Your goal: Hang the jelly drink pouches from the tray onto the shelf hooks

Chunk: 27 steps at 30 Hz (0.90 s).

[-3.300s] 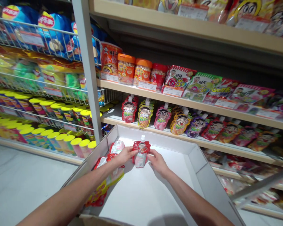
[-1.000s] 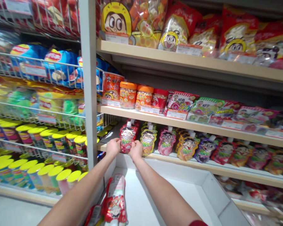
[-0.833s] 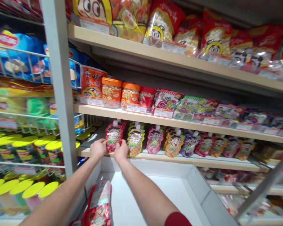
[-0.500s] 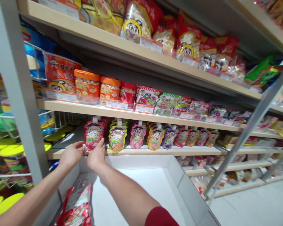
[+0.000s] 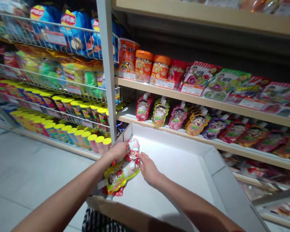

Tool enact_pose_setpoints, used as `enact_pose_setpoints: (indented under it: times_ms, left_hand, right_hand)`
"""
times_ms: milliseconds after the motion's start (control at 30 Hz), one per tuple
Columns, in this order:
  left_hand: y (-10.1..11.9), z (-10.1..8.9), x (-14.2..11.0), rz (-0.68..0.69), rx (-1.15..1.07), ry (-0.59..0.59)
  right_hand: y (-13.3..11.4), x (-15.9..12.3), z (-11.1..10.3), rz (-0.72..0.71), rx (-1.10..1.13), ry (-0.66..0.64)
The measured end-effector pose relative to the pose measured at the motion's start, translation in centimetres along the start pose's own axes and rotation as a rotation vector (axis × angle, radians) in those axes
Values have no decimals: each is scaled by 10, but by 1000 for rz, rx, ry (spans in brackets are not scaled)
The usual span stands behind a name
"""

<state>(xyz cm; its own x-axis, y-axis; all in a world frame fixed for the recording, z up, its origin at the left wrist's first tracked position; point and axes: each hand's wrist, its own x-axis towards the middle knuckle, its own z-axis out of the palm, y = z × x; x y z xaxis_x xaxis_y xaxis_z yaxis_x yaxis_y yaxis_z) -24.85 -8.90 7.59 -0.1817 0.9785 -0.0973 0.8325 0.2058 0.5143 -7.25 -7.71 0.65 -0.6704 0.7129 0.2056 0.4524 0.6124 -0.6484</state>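
Note:
In the front left part of a white bin, my left hand (image 5: 120, 152) closes on the left edge of a red-and-white spouted jelly pouch (image 5: 133, 146). My right hand (image 5: 149, 170) has its fingertips at the pouch's right edge, pinching it; the fingers' far sides are hidden. The pouch's white cap points toward me. Just below lies a yellow-green spouted pouch (image 5: 118, 176), back side up, with another red pouch (image 5: 117, 192) partly under it. On the shelf behind stand a red pouch (image 5: 143, 108), a yellow pouch (image 5: 160, 112) and a pink pouch (image 5: 177, 116).
The white bin (image 5: 174, 138) stands against the shelf edge (image 5: 157, 125). A grey post (image 5: 107, 64) rises at its left corner. Further left, wire racks (image 5: 74, 87) hold chip bags and yellow-lidded cans. Jars (image 5: 144, 66) and candy bags (image 5: 200, 74) line the shelf above.
My hands have moved from the red pouch on the shelf down into the bin, onto a pouch there. The view has turned left, bringing the racks in. A yellow-green pouch now shows in the bin.

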Motion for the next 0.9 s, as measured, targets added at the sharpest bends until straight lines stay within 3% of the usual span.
enact_pose_setpoints:
  times_ms: [100, 233, 367, 533, 633, 900]
  left_hand:
    - [-1, 8, -5, 42, 168, -46]
    - [3, 15, -2, 29, 174, -33]
    - [4, 18, 4, 53, 37, 18]
    - [6, 19, 10, 147, -393, 17]
    - [13, 20, 8, 191, -581, -27]
    - [32, 24, 2, 317, -587, -97]
  right_hand:
    - [-2, -6, 5, -53, 30, -14]
    - [-3, -1, 6, -60, 26, 40]
    - [0, 8, -5, -65, 25, 115]
    - [-5, 21, -43, 14, -74, 287]
    - [-12, 29, -63, -20, -117, 330]
    - [-5, 24, -82, 33, 29, 343]
